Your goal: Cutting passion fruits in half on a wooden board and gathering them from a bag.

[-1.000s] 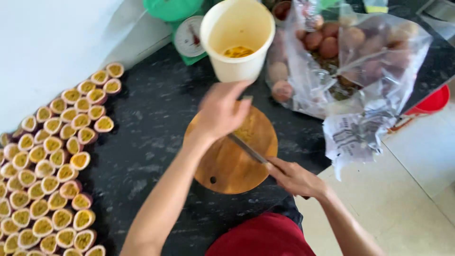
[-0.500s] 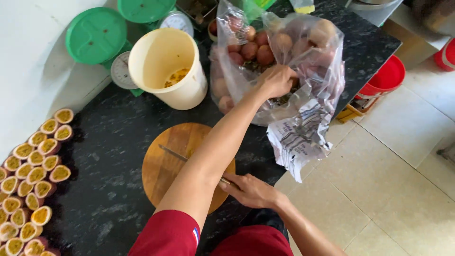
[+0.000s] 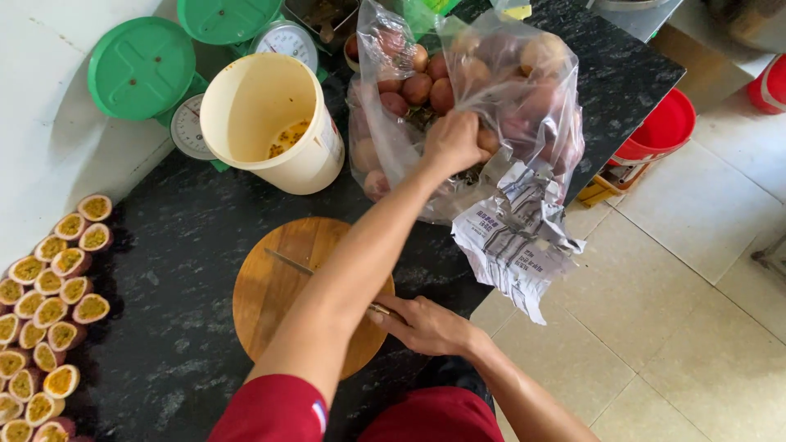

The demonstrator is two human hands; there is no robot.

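- The left hand reaches into the clear plastic bag, its fingers curled shut around one of the round passion fruits; which fruit it has is hidden by the knuckles and the crinkled film.
- The right hand rests at the near edge of the round wooden cutting board, closed on the handle of a knife whose thin blade lies flat across the board, mostly covered by the left forearm.
- Step in hand, as I judge it: fetching a fresh fruit from the bag, with the knife parked. The next move would call for lifting the fruit free of the loose plastic, setting it on the bare board and steadying it, since a smooth round skin is apt to roll under a blade.
- The whole fruits are dull red-brown to pale tan and smooth-skinned; the bag is thin, glossy and rumpled, with a printed flap hanging over the counter's edge.
- Behind the board stands a cream plastic bucket, matt-walled, with a little yellow seedy pulp at the bottom.
- At the left, cut halves lie in close rows, face up, with purple rinds and wet yellow flesh.
- The counter is dark speckled stone, polished; green-topped dial scales stand at its back.
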